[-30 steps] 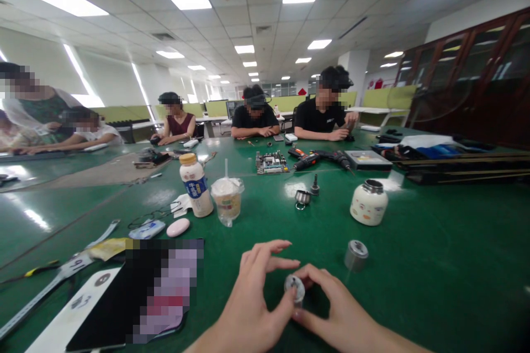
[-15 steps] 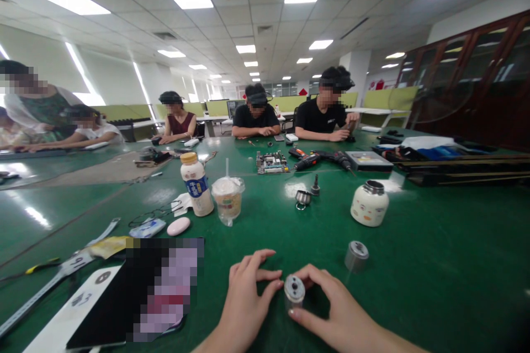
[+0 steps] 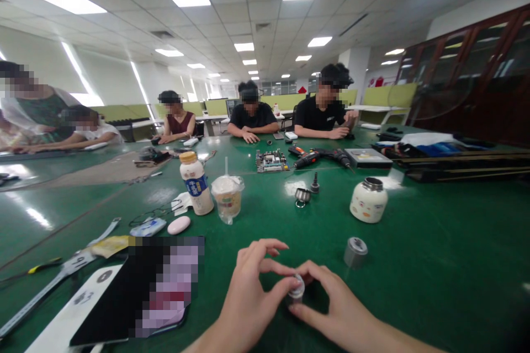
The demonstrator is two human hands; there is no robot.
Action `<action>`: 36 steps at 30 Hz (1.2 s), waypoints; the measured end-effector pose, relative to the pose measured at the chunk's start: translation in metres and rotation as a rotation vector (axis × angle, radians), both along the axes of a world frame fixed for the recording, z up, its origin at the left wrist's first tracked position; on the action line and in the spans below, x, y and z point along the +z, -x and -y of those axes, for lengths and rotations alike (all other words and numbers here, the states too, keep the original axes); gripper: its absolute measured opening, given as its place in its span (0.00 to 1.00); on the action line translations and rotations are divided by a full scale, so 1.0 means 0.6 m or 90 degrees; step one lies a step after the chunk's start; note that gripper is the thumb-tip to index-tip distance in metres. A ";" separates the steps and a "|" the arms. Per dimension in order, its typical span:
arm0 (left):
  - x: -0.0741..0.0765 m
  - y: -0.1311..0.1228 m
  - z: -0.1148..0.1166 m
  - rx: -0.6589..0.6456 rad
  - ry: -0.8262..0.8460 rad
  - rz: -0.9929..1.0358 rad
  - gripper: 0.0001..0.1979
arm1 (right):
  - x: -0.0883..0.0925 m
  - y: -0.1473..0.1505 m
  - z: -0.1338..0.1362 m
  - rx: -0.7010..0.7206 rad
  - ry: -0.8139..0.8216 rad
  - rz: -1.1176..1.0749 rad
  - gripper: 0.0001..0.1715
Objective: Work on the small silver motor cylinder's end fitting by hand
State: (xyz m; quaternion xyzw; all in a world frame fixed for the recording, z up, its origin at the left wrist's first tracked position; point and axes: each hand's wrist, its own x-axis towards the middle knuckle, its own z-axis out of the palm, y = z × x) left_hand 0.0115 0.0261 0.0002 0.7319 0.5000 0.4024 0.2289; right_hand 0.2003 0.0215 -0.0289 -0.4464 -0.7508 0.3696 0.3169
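Observation:
A small silver cylindrical metal part (image 3: 297, 288) stands on the green table (image 3: 434, 265) close to me. My left hand (image 3: 252, 292) pinches its top with thumb and forefinger, the other fingers raised. My right hand (image 3: 335, 309) curls round its right side, fingertips on the part. A second short metal cylinder (image 3: 355, 252) sits alone just right of my hands. Farther off stand a cream jar (image 3: 368, 201) with an open metal mouth and small metal pieces (image 3: 303, 196).
A phone (image 3: 136, 292) and white card lie at the near left, with a ruler strip (image 3: 62, 273), a pink pebble-shaped case (image 3: 178, 225), a milk bottle (image 3: 196, 183) and a lidded drink cup (image 3: 227, 197). A circuit board (image 3: 271, 161) and power drill (image 3: 318, 159) lie farther away. Several people sit round the table.
My left fingers have closed back onto the top of the metal part after lying beside it. My right hand has stayed on its side.

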 end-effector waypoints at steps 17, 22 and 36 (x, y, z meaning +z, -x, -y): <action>-0.009 -0.001 -0.003 0.031 -0.045 0.038 0.14 | 0.005 0.003 0.002 -0.004 -0.004 0.005 0.13; -0.042 0.018 -0.022 0.089 -0.031 -0.036 0.15 | 0.014 0.006 0.003 -0.009 0.007 0.017 0.12; -0.013 0.003 -0.003 0.039 -0.046 0.007 0.14 | 0.009 0.002 0.003 -0.008 -0.004 0.008 0.13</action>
